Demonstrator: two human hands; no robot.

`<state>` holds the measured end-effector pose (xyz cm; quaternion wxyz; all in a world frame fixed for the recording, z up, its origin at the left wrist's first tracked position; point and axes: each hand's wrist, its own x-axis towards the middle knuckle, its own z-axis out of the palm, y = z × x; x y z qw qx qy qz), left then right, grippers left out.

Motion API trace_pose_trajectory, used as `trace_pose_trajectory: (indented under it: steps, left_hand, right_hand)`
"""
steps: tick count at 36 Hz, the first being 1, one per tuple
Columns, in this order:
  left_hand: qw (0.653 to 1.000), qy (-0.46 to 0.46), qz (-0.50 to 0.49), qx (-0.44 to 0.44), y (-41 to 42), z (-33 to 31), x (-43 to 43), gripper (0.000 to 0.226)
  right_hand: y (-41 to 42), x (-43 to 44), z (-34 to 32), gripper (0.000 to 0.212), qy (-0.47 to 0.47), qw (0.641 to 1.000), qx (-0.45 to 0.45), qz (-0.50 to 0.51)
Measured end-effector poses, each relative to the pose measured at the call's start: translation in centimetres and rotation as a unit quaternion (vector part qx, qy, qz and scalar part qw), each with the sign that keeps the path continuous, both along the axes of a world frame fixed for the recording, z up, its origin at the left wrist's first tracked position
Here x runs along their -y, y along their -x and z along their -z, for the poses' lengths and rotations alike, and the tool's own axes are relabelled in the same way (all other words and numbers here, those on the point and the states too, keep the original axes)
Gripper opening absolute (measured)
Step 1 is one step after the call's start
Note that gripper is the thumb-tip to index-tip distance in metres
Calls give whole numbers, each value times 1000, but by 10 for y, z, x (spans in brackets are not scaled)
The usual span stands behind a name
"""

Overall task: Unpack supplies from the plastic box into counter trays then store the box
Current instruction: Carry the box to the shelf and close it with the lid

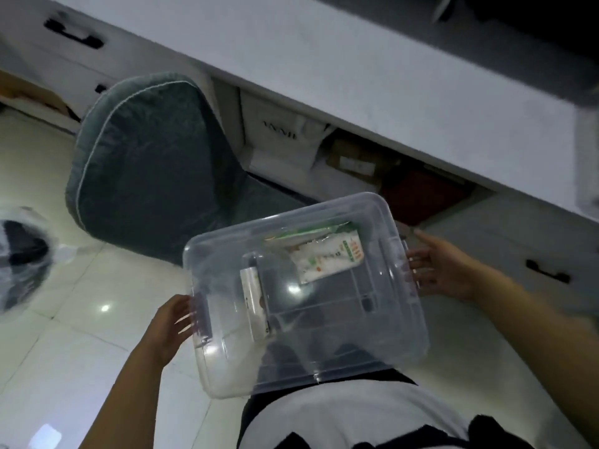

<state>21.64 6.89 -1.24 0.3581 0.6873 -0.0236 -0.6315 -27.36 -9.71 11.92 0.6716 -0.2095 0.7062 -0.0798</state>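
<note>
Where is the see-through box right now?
In the head view, the plastic box is in the lower middle, carried between the left hand and right hand, beside the grey chair and below the white counter.

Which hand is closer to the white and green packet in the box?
Right. The right hand touches the plastic box end nearest the packet; the left hand touches the opposite end, farther away.
</note>
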Motion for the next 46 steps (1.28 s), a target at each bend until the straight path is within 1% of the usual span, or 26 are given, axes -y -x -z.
trace_pose_trajectory:
  steps: [2, 6, 9, 12, 15, 17, 20, 24, 27, 31, 34, 35, 38, 42, 46]
  left_hand:
    - [999, 2, 53, 11, 14, -9, 14, 24]
    - [989, 14, 145, 14, 53, -32, 46, 21]
    - [974, 16, 221, 35, 98, -51, 67, 21]
    - [962, 30, 268, 52, 159, -68, 83, 16]
    - [936, 47, 337, 86, 230, -86, 91, 15]
    - [913, 48, 387, 118, 283, -100, 92, 16]
    - [884, 50, 443, 138, 366, -118, 89, 20]
    - [846, 83, 508, 139, 481, -139, 76, 24]
    - [819, 100, 547, 143, 564, -154, 65, 18]
    - [762, 122, 617, 151, 661, -168, 48, 21]
    - [724, 133, 658, 160, 731, -175, 37, 19]
    - [704, 134, 678, 163, 754, -177, 35, 17]
    - [630, 146, 744, 167, 827, -179, 28, 14]
    - [542, 169, 805, 171, 928, -174, 11, 12]
    - [452, 188, 854, 179, 1030, -162, -6, 12]
  right_hand:
    - [28, -36, -7, 57, -3, 999, 4, 37]
    - [82, -105, -20, 62, 28, 995, -10, 96]
    - [127, -160, -24, 67, 49, 987, -8, 152]
    - [173, -219, -20, 69, 68, 973, 15, 222]
    - [215, -283, -18, 65, 69, 950, 26, 303]
    - [242, -328, -19, 60, 75, 927, 38, 365]
    - [280, -390, -23, 55, 97, 893, 40, 438]
    - [324, -461, -32, 48, 129, 861, -5, 492]
    - [347, -513, -37, 48, 152, 835, -35, 528]
    - [360, -580, -41, 41, 177, 777, -20, 604]
    - [364, -619, -38, 42, 177, 724, -22, 667]
    - [364, -628, -36, 43, 173, 705, -23, 688]
    - [363, -649, -32, 41, 162, 654, -29, 738]
    - [363, -662, -31, 39, 144, 606, -43, 781]
    - [369, -654, -33, 36, 133, 554, -61, 820]
